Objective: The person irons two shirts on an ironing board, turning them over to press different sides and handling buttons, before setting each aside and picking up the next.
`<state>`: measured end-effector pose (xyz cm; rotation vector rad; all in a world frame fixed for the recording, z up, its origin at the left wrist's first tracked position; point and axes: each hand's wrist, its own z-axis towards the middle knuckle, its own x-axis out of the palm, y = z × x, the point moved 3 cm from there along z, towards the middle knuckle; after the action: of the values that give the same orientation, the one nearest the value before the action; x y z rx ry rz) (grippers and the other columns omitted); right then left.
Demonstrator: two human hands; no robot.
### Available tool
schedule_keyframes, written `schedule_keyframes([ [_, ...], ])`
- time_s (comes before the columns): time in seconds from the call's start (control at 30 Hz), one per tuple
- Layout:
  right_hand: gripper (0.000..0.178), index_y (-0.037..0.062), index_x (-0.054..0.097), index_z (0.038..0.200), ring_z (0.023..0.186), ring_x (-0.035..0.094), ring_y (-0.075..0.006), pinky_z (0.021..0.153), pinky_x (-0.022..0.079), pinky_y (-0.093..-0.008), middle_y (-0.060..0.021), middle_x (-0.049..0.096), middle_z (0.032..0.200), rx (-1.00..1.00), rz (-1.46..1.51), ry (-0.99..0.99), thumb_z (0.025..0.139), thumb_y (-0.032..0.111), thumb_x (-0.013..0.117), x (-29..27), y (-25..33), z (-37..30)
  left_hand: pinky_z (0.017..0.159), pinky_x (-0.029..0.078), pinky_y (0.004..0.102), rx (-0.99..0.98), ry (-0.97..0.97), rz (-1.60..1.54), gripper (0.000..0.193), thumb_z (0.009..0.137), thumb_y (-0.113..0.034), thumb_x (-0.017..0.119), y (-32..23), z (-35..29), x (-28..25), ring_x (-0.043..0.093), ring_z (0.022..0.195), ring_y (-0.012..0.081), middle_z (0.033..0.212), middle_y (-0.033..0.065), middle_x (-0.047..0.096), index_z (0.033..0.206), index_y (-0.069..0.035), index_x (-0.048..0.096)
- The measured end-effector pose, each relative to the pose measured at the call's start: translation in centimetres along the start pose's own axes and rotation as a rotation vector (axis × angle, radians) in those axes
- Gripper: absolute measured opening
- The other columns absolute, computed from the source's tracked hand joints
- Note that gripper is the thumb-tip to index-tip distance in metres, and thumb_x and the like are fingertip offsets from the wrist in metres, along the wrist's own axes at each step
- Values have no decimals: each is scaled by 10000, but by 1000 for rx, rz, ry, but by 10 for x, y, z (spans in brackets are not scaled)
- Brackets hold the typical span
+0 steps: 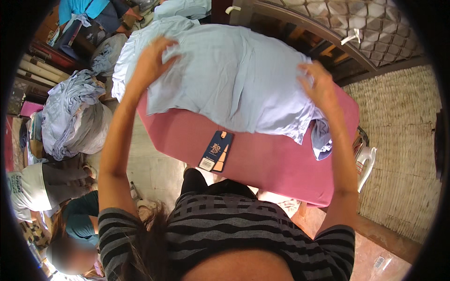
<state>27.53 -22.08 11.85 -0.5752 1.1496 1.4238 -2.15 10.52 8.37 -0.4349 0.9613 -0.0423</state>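
A light blue garment (206, 79), perhaps a shirt, lies spread across a pink-covered ironing board (253, 159). From its near edge a dark blue hang tag (216, 151) dangles over the pink cover. My left hand (157, 60) is over the garment's left part, thumb and fingers apart, slightly smeared by motion. At the right end, my right hand (319, 83) is by the garment's edge with its fingers spread and curved. Both hands appear to hold nothing; whether the fingertips touch the fabric, I cannot tell. Below my right hand a darker blue fold (321, 138) hangs out.
A white iron (367, 168) stands at the board's right end. Heaped clothes (72, 117) sit on the left, near people (77, 220) at the lower left. Another person in blue (86, 14) is at the far left. A lattice-patterned door (375, 28) borders the far right.
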Motion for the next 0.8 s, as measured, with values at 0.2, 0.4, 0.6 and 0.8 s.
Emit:
schedule_keyframes([
  [0.2, 271, 29, 671, 1066, 1035, 626, -329, 865, 503, -422, -120, 632, 1161, 346, 290, -66, 805, 65, 734, 24, 1, -162, 852, 523, 354, -47, 27, 45, 366, 779, -143, 810, -89, -126, 39, 618, 1060, 284, 1162, 124, 620, 1113, -57, 687],
  [0.4, 227, 9, 680, 1037, 1042, 630, -294, 919, 511, -368, -118, 654, 1093, 210, 196, -186, 816, 22, 732, 34, 7, -195, 878, 519, 354, -298, -95, -252, 166, 870, -55, 726, -56, -160, 54, 638, 1089, 282, 1182, 142, 639, 1024, -2, 690],
  [0.6, 27, 11, 669, 938, 922, 624, -134, 813, 496, -280, -53, 676, 941, 509, 602, -339, 922, 26, 653, 1, -21, -179, 855, 513, 341, -320, 39, -299, 163, 869, -78, 719, -66, -137, 40, 613, 1000, 290, 1104, 114, 619, 1007, -15, 658],
  [0.8, 37, 67, 648, 971, 806, 523, -52, 693, 439, -239, 39, 600, 883, 552, 582, -462, 985, 67, 613, -63, -38, -137, 849, 501, 373, -110, 5, -185, 168, 874, -74, 719, -45, -148, 47, 601, 1009, 299, 1052, 94, 628, 1020, -26, 653],
])
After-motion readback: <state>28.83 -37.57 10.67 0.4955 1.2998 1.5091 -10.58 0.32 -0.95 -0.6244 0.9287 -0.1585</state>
